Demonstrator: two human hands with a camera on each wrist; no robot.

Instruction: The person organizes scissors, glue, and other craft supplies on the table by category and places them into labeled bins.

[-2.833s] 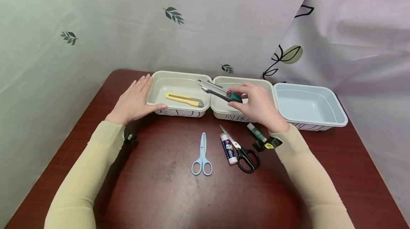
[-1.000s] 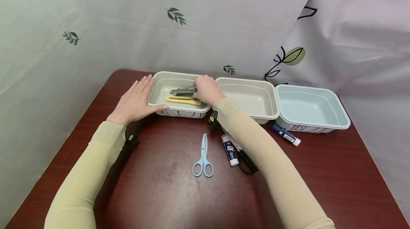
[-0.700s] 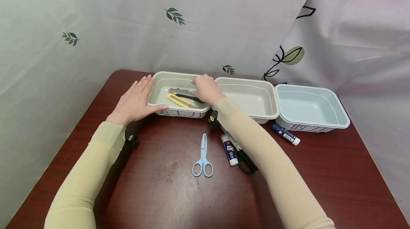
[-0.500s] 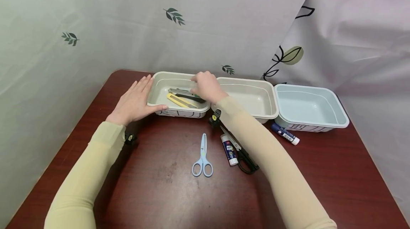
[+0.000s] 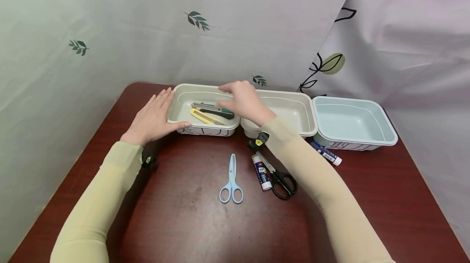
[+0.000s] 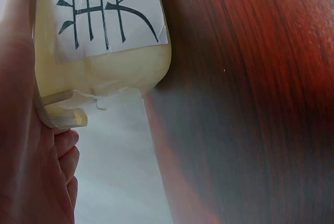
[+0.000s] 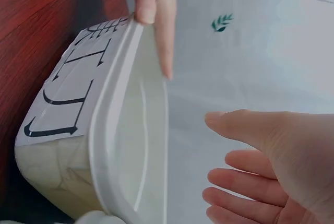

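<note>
My left hand (image 5: 152, 116) rests with straight fingers on the left end of the left beige bin (image 5: 176, 110), its thumb along the front rim. Inside that bin lie a yellow box cutter (image 5: 202, 117) and a silver, black and green box cutter (image 5: 207, 108), side by side. Above the bin's right end hovers my right hand (image 5: 247, 101), fingers loosely spread and holding nothing. In the right wrist view, the right hand (image 7: 282, 166) is apart from the bin (image 7: 107, 130), whose front carries a paper label with black writing.
A middle beige bin (image 5: 306, 110) and a light blue bin (image 5: 356, 120) continue the row. In front lie blue scissors (image 5: 231, 181), black-handled scissors (image 5: 280, 179), a glue stick (image 5: 262, 173) and another glue stick (image 5: 327, 152) by the blue bin. A curtain (image 5: 128, 30) hangs behind.
My right hand has carried the silver, black and green box cutter left into the left bin, let go beside the yellow one, and drawn up and right. The left hand has stayed put.
</note>
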